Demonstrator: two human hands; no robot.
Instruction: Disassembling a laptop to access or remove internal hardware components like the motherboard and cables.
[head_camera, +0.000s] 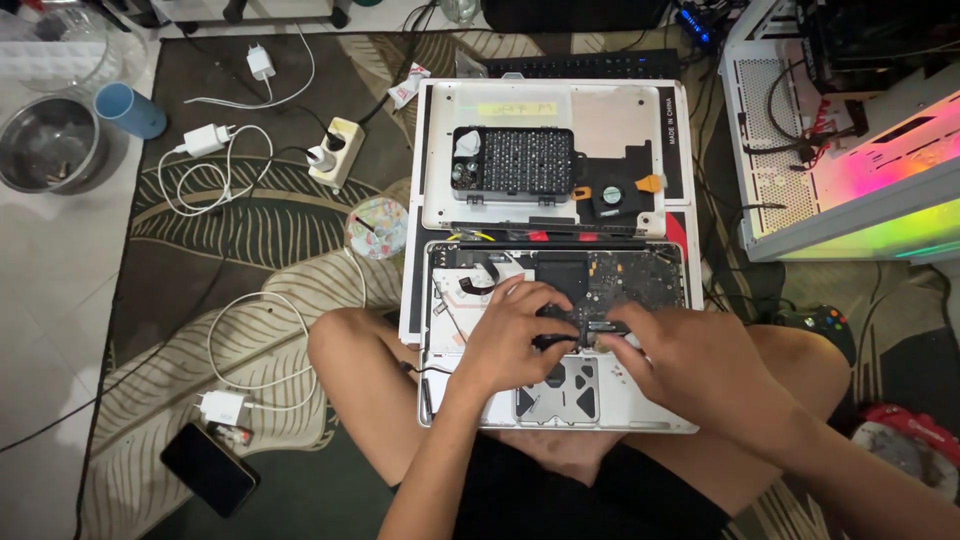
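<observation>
Sat cross-legged on the patterned rug (200, 240), with an opened laptop (560, 340) resting across the lap, underside up and innards bared. Judged well into disassembly: bottom cover (620, 110) already off and laid on the rug just beyond the laptop's far edge, carrying a black case of screwdriver bits (513, 160) and a small removed fan (610, 195). Logic board (630, 280) looked seated in the chassis, so more appeared left to undo, though exact screws out or in could not be told. Left hand (510, 335) lay palm-down over the middle of the chassis, fingers (535, 300) curled and pressing on a dark part near the board's near edge; whether clamped on anything could not be told. Right hand (690, 365) came in from the right edge, fingertips pinched toward the same spot, just beside the left, grip hidden by its own knuckles. Elsewhere on the rug: white chargers with cables (205, 140), a power strip (335, 150), a dark phone (208, 468) near the left knee.
</observation>
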